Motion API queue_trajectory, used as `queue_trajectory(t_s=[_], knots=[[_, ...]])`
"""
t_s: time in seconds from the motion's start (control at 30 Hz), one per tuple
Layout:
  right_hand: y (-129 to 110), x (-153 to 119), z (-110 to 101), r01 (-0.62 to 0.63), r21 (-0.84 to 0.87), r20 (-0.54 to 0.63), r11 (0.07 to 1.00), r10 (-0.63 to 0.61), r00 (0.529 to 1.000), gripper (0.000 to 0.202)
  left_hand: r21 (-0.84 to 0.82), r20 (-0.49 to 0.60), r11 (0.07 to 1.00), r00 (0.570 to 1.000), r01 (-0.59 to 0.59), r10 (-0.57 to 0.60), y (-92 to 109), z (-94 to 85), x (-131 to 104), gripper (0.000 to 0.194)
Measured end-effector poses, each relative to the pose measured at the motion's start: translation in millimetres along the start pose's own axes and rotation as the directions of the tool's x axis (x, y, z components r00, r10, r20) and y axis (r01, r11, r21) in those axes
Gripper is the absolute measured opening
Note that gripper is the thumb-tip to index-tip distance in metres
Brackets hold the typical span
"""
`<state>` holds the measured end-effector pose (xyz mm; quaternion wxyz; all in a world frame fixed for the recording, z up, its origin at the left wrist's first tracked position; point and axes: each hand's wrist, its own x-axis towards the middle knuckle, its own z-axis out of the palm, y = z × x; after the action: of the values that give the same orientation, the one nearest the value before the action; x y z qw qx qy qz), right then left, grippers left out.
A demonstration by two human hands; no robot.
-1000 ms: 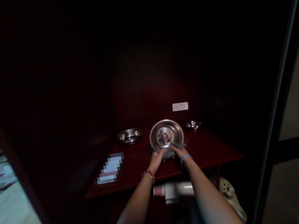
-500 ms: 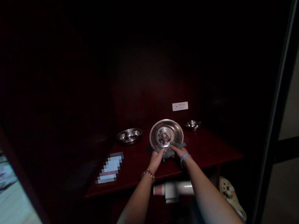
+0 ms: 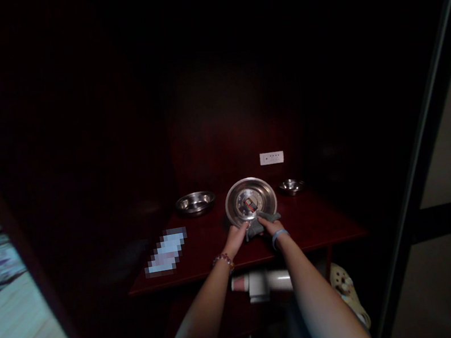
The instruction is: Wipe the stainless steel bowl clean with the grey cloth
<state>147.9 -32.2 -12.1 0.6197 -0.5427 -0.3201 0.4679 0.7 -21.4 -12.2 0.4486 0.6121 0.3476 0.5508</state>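
A round steel basin [image 3: 239,198] with a label in its middle is tilted up, its inside facing me, over the dark red desk top [image 3: 209,252]. My left hand [image 3: 235,239] is closed on its lower left rim, the thumb on the inside. A grey cloth [image 3: 255,230] hangs folded at the lower rim. My right hand [image 3: 270,226] pinches this cloth against the lower right rim, thumb inside. The fingers beneath the basin are mostly hidden.
A wider steel bowl [image 3: 195,203] lies back left, a smaller steel bowl [image 3: 291,187] back right. A blurred-out pale sheet [image 3: 167,252] is at the left. A socket [image 3: 271,158] is on the back wall. Paper cups [image 3: 240,283] lie below; a clog [image 3: 347,290] stands lower right.
The view has shifted very slightly. Both hands keep their hold on the basin and the cloth, with hardly any movement.
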Motion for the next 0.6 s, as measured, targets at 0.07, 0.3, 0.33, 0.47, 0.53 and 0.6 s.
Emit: queue_trajectory(t_s=[0.07,0.3,0.33,0.47,0.53,0.6], knots=[[0.6,1.0,0.1,0.003,0.006,0.003,1.000,-0.003,1.000,0.015,0.003,-0.001,1.000,1.000,-0.006,0.006,0.1,-0.3,-0.4,0.034],[1.5,2.9,0.1,0.001,0.006,-0.007,1.000,-0.001,1.000,0.020,0.007,-0.005,1.000,1.000,0.008,-0.007,4.7,0.2,-2.9,0.035],[1.4,2.9,0.2,-0.003,0.004,-0.010,1.000,0.003,1.000,0.021,0.012,-0.010,1.000,1.000,0.009,-0.008,4.9,0.3,-2.7,0.035],[1.3,3.1,0.5,-0.012,-0.009,-0.005,1.000,0.012,1.000,0.021,0.021,-0.029,1.000,1.000,0.009,-0.008,3.5,0.3,-0.7,0.036],[1.4,3.5,0.3,-0.009,-0.025,-0.002,1.000,0.009,1.000,0.021,0.011,-0.032,1.000,0.999,0.013,-0.012,2.2,0.4,0.4,0.037],[1.4,3.6,0.3,-0.007,-0.033,-0.006,0.999,0.007,1.000,0.021,0.001,-0.039,1.000,0.999,0.016,-0.016,1.3,0.5,0.9,0.036]])
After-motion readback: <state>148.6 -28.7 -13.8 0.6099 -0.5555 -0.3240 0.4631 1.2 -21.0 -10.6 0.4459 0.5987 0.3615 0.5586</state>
